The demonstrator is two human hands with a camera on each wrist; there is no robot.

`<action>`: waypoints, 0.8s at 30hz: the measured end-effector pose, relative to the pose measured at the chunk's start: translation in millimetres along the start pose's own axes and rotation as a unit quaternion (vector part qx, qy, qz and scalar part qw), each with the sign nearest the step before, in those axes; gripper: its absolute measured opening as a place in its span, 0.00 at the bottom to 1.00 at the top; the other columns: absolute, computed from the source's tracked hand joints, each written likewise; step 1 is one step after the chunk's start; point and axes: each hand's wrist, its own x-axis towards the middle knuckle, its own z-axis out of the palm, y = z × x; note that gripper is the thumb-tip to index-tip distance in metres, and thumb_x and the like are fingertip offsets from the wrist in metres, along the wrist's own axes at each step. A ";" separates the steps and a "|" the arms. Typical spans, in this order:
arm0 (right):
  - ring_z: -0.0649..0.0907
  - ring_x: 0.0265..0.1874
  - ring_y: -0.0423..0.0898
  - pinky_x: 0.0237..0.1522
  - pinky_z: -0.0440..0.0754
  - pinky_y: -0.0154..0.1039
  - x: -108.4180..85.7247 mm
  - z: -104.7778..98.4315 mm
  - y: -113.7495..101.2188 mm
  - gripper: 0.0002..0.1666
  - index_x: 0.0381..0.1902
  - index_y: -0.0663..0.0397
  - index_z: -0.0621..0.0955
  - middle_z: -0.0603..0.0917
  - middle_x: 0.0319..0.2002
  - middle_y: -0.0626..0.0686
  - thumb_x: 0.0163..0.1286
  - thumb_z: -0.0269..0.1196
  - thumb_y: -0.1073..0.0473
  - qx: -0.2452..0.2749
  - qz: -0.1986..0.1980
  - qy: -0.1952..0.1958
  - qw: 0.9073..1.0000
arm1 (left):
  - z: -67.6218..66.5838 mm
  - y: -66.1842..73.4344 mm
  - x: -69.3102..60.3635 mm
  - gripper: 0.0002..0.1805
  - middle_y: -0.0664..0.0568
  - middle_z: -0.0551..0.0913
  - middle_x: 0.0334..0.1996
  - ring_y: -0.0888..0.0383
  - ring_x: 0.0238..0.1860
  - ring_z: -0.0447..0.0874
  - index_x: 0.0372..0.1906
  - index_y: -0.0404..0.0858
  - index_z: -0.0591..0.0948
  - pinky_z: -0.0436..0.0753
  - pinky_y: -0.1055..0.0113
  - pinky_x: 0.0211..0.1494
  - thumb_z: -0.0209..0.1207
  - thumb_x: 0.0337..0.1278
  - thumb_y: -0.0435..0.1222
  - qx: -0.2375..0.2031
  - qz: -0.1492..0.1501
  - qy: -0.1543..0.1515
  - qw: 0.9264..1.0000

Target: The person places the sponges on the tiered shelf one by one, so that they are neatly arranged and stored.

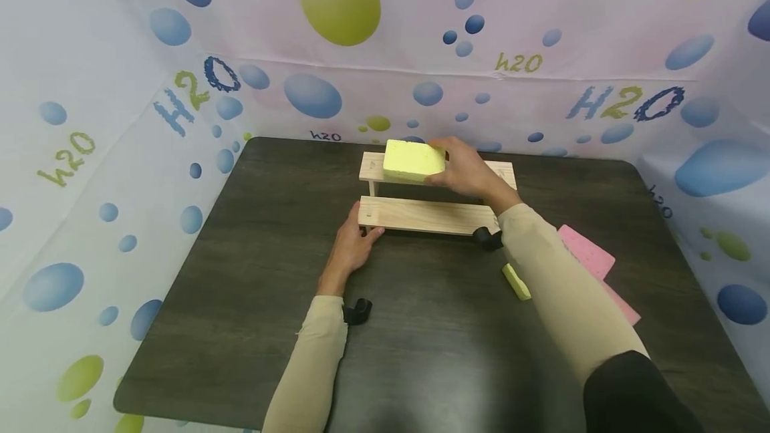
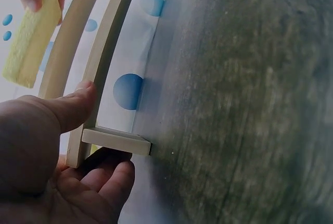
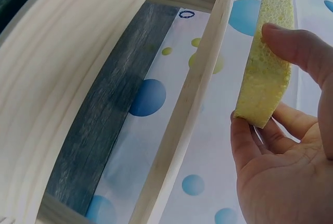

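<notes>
A two-tier light wooden rack [image 1: 428, 215] stands toward the back of the dark table. The left hand [image 1: 353, 244] grips the left end of its lower, front board; in the left wrist view the thumb lies on the board and the fingers curl below it. My right hand [image 1: 463, 169] pinches a yellow sponge [image 1: 412, 159] by its right end, over the upper board. The right wrist view shows that sponge [image 3: 268, 57] between thumb and fingertips, with a gap between it and the upper board [image 3: 182, 109].
Right of the rack, a small yellow piece [image 1: 516, 282] lies on the dark table [image 1: 240, 272]. Pink sheets [image 1: 586, 251] lie partly under the right forearm. A patterned sheet [image 1: 385, 52] hangs behind the table and on both sides.
</notes>
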 end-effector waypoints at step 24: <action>0.73 0.59 0.57 0.62 0.72 0.53 24.4 16.9 -10.4 0.48 0.70 0.63 0.65 0.70 0.65 0.63 0.55 0.73 0.55 -0.012 -0.025 -0.009 1.000 | 2.2 1.5 -3.0 0.44 0.43 0.60 0.74 0.48 0.72 0.63 0.78 0.42 0.48 0.73 0.53 0.69 0.60 0.64 0.42 -0.015 -0.006 -0.003 1.000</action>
